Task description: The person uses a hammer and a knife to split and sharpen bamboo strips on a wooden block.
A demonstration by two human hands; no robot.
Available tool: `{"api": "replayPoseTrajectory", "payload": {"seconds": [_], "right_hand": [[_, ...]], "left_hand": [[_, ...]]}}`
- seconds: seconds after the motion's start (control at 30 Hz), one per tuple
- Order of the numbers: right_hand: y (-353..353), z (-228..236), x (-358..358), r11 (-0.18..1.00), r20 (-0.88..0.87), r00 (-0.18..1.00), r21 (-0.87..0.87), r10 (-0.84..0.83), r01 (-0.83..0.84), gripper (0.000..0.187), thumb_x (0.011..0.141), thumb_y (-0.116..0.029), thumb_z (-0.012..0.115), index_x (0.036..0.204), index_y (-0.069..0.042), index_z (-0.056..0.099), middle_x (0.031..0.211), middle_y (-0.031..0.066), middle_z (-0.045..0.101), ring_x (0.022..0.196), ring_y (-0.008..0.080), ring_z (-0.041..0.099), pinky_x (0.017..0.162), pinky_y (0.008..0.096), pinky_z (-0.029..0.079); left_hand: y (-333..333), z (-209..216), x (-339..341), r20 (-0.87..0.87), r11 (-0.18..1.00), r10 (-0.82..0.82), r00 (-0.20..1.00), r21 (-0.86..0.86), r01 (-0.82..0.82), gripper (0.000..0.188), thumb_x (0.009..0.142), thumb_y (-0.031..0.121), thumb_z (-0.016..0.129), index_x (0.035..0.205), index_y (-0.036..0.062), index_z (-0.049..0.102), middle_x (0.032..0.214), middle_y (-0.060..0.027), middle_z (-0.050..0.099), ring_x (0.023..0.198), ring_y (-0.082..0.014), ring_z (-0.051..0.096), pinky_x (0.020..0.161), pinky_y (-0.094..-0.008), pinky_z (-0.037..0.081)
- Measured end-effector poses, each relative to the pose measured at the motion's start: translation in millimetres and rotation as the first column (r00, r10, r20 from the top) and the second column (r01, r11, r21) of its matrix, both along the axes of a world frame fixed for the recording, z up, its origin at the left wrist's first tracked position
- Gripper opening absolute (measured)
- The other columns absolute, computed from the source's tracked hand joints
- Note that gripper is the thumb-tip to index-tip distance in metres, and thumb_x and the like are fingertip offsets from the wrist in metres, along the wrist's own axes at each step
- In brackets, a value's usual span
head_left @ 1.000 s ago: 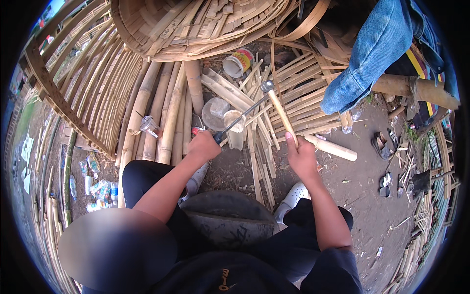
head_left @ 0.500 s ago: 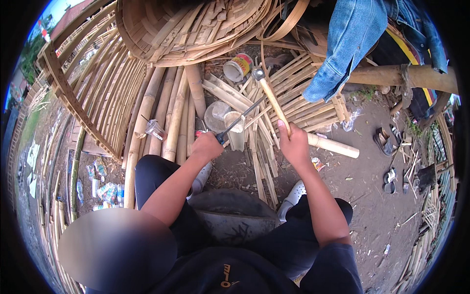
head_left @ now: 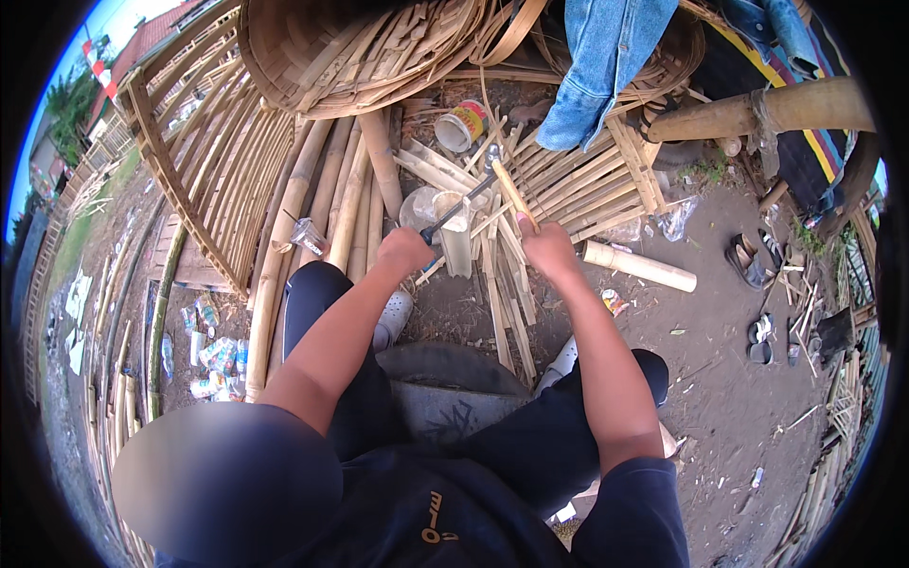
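My left hand (head_left: 402, 249) is closed round the dark handle of a long, thin tool with a straight metal shaft (head_left: 458, 207), which looks like a screwdriver or chisel. That shaft slants up and to the right, over a short cut bamboo section (head_left: 457, 248) with a pale top. In my right hand (head_left: 547, 248) is a hammer (head_left: 512, 191), gripped by its light wooden handle. The hammer's metal head is close to the far end of the shaft; whether they touch, I cannot tell. Split bamboo strips (head_left: 504, 303) lie beneath both tools.
Bamboo poles (head_left: 317, 185) and a slatted bamboo frame (head_left: 194, 170) stand left. A large woven basket (head_left: 275, 71) is ahead, with a tin (head_left: 461, 127) below it. Denim cloth (head_left: 606, 66) hangs ahead-right. A bamboo pole piece (head_left: 639, 266) and sandals (head_left: 748, 260) lie right.
The hammer head has come down closer to the shaft's far end, and my right hand has shifted left. My left hand still grips its tool. The whole view has tilted slightly.
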State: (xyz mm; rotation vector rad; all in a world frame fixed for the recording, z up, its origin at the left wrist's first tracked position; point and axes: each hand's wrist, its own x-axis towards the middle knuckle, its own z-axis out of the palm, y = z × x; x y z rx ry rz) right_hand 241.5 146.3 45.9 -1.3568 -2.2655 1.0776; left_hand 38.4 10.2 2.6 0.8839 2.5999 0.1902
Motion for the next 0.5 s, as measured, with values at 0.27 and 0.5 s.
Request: {"api": "replayPoseTrajectory", "payload": {"seconds": [0.27, 0.5], "right_hand": [[9.1, 38.0, 5.3, 0.998, -0.083, 0.996, 0.056, 0.042, -0.037, 0.065, 0.092, -0.051, 0.052, 0.077, 0.011, 0.062, 0.074, 0.0266, 0.062, 0.07, 0.0369, 0.064, 0.069, 0.0441, 0.049], [10.8, 55.3, -3.4, 0.994, -0.045, 0.994, -0.046, 0.098, -0.1, 0.065, 0.093, -0.052, 0.051, 0.089, 0.012, 0.063, 0.088, 0.029, 0.065, 0.086, 0.0412, 0.065, 0.08, 0.0446, 0.05]], "left_hand": [[10.5, -6.8, 9.3, -0.049, 0.999, -0.023, 0.999, -0.028, 0.022, 0.04, 0.078, 0.025, 0.061, 0.109, -0.0004, 0.066, 0.116, -0.0189, 0.064, 0.11, -0.0305, 0.062, 0.094, -0.0371, 0.049], [16.1, -18.1, -17.3, -0.029, 0.995, -0.006, 1.0, -0.096, 0.004, 0.042, 0.079, 0.03, 0.064, 0.109, 0.0005, 0.067, 0.118, -0.0185, 0.064, 0.111, -0.0305, 0.061, 0.094, -0.0378, 0.049]]}}
